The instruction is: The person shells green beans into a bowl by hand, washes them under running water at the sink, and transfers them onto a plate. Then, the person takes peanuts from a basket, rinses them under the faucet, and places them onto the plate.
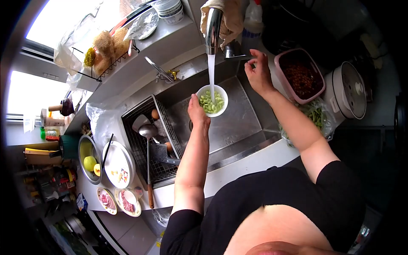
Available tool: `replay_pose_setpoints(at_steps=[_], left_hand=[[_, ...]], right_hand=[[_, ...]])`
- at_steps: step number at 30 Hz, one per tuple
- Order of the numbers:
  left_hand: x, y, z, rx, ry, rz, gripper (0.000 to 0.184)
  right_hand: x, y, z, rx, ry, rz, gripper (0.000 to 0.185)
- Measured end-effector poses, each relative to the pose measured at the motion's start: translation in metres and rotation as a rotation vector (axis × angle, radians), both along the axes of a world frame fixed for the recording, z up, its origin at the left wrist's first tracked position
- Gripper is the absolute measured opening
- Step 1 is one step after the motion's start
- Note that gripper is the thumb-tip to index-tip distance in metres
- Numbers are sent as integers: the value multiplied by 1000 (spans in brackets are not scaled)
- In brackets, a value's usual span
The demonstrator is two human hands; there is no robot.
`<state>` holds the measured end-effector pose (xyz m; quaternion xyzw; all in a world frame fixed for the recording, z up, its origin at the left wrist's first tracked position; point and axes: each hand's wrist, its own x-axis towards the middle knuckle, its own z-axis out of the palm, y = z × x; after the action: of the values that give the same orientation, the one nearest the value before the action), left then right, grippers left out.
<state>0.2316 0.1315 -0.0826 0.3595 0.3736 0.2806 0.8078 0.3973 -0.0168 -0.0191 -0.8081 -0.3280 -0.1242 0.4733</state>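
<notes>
My left hand grips a white bowl by its left side, the fingers partly hidden by it. Pale green shelled beans lie in the bowl. Water runs from the metal faucet straight down into it. The bowl is above the steel sink. To the right of the stream, my right hand is raised in the air, its fingers loosely bent and apart, with nothing visible in them. Closest to it is the faucet's lever, and I see a gap between them.
A dish rack with a ladle and a cleaver sits at the sink's left. Plates and a metal bowl stand farther left. On the right are a pink basin, bagged green pods and a white lidded pot.
</notes>
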Motion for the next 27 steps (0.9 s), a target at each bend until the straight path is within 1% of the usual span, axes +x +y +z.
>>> replay_pose_setpoints(at_steps=[2,3,5,7,9,13,15,17,19,20,21,22,23,24,25,26,27], left_hand=[[-1,1,-7,19,-7,-22,37],[-2,0,-7,19,-2,-20,37],[-2,-1,-5,25,6,-3,38],[-2,0,-7,26,-12,-13,37],[-1,-1,-7,24,-28,-26,37],[-2,-1,-7,8,-27,-30,37],[-4,-2,-7,4,-32,-32,37],[-4,-4,-5,-18,-47,-43,36],[-5,-7,-1,-20,-47,-56,36],[-6,-8,1,-20,-49,-67,36],[-6,-10,4,-19,-48,-70,36],[-7,-12,6,-19,-31,-56,35],[-6,-13,7,-19,-13,-43,35],[-6,-13,7,-19,-13,-46,35],[-6,-15,7,-17,-22,-52,35],[-6,-16,6,-16,-30,-57,35],[-7,-18,5,-20,-29,-61,35]], right_hand=[[5,5,-16,107,283,-107,39],[8,6,-15,106,288,-106,39],[18,8,-8,174,644,-140,41],[21,10,-14,218,601,-120,41],[24,9,-19,262,691,-32,37],[32,17,-20,329,710,-31,34],[43,22,-14,366,754,-71,34],[44,27,-10,347,729,-48,36],[38,32,-7,315,702,-66,41],[29,33,-7,338,729,-92,44],[19,33,-17,351,823,-61,44],[3,30,-31,306,883,21,44],[-19,24,-30,128,1008,125,44],[-36,20,-34,-37,1150,204,48],[-54,17,-43,-17,1235,313,52],[-72,15,-44,85,1294,399,56],[-83,13,-42,181,1415,448,58]])
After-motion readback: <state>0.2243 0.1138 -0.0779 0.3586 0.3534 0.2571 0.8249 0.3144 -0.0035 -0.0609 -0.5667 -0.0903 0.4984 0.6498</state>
